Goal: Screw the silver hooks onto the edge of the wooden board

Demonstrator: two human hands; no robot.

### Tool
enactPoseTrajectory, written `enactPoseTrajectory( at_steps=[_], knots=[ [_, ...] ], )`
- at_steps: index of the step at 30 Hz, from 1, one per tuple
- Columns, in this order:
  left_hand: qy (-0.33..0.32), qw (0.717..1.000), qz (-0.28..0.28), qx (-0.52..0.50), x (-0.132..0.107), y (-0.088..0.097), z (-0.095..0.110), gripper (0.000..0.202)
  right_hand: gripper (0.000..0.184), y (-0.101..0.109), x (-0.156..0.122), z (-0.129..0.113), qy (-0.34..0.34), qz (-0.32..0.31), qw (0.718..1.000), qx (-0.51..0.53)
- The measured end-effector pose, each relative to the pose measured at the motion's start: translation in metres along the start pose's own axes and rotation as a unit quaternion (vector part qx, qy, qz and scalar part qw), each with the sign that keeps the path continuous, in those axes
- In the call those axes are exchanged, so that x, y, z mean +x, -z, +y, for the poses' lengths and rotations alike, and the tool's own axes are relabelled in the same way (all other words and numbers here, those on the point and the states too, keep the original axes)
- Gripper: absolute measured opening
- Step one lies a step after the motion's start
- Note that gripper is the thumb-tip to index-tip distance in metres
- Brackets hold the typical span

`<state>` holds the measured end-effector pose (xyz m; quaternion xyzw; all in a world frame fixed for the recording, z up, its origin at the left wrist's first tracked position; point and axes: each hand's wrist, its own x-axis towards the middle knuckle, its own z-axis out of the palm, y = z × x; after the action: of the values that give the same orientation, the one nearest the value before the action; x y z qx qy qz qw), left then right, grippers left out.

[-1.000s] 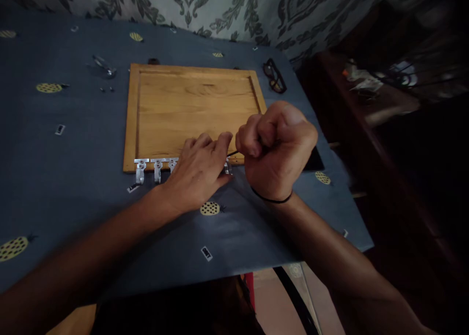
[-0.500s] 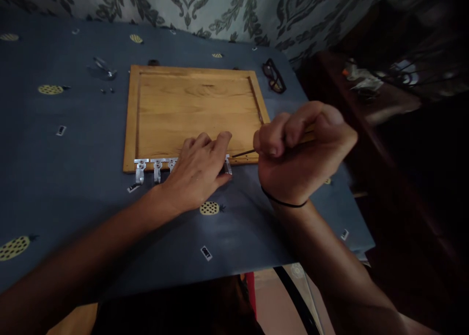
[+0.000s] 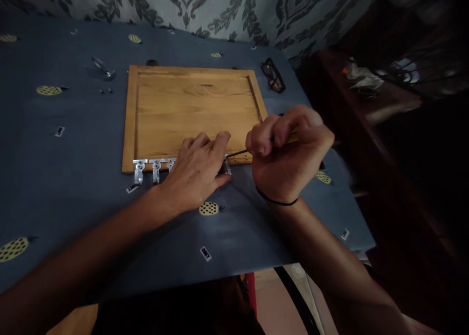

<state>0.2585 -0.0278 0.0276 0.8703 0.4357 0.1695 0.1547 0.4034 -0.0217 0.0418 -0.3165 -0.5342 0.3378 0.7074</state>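
Observation:
A wooden board (image 3: 190,108) lies flat on a blue patterned tablecloth (image 3: 73,208). A metal strip of hooks (image 3: 154,168) runs along the board's near edge. My left hand (image 3: 200,171) lies flat with fingers spread over the strip's right part, pressing it to the board. My right hand (image 3: 287,152) is closed round a screwdriver (image 3: 238,154) with a yellowish handle. Its thin dark shaft points left, with the tip at the strip's right end beside my left fingertips.
A pair of dark glasses (image 3: 273,76) lies past the board's far right corner. A small metal part and tiny screws (image 3: 104,71) lie at the far left. The table's right edge drops off beside dark furniture (image 3: 370,95).
My right hand swung out to the right and came back leftward, turning round the screwdriver. My left hand has stayed on the hook strip.

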Motion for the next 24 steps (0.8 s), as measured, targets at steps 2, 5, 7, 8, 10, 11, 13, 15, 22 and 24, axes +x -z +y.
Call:
enactPoseTrajectory(
  at_steps=[2,5,7,8,10,11,13,15,22,24],
  knots=[
    [0.001,1.0,-0.007,-0.002,0.0,0.001,0.0,0.055,0.044,-0.005,-0.001,-0.001,-0.013,0.028,1.0,0.006],
    [0.004,1.0,-0.019,-0.001,0.001,0.004,0.003,0.055,0.046,-0.009,-0.002,-0.002,-0.025,0.036,0.999,-0.006],
    [0.008,0.999,-0.032,0.006,0.002,0.008,0.005,0.056,0.05,-0.01,-0.003,0.0,-0.015,0.023,0.999,-0.017],
    [0.011,0.999,-0.037,0.012,0.002,0.011,0.006,0.057,0.051,-0.009,-0.003,0.001,-0.006,0.016,1.0,-0.018],
    [0.019,0.999,-0.037,0.025,0.002,0.019,0.007,0.061,0.053,-0.008,-0.004,0.004,0.013,0.007,1.0,-0.011],
    [0.021,0.999,-0.028,0.03,0.002,0.024,0.007,0.062,0.053,-0.008,-0.004,0.005,0.02,0.004,1.0,-0.002],
    [0.023,0.999,0.0,0.035,-0.001,0.037,0.006,0.059,0.052,-0.007,-0.004,0.006,0.026,0.004,1.0,0.017],
    [0.028,0.999,0.026,0.034,-0.005,0.051,0.003,0.055,0.051,-0.004,-0.002,0.003,0.027,0.012,0.999,0.037],
    [0.127,0.99,0.058,0.025,-0.045,0.093,-0.027,0.052,0.039,0.013,0.008,-0.024,0.024,0.049,0.996,0.067],
    [0.16,0.984,0.078,0.014,-0.065,0.1,-0.04,0.052,0.038,0.018,0.004,-0.03,0.022,0.055,0.996,0.062]
  ],
)
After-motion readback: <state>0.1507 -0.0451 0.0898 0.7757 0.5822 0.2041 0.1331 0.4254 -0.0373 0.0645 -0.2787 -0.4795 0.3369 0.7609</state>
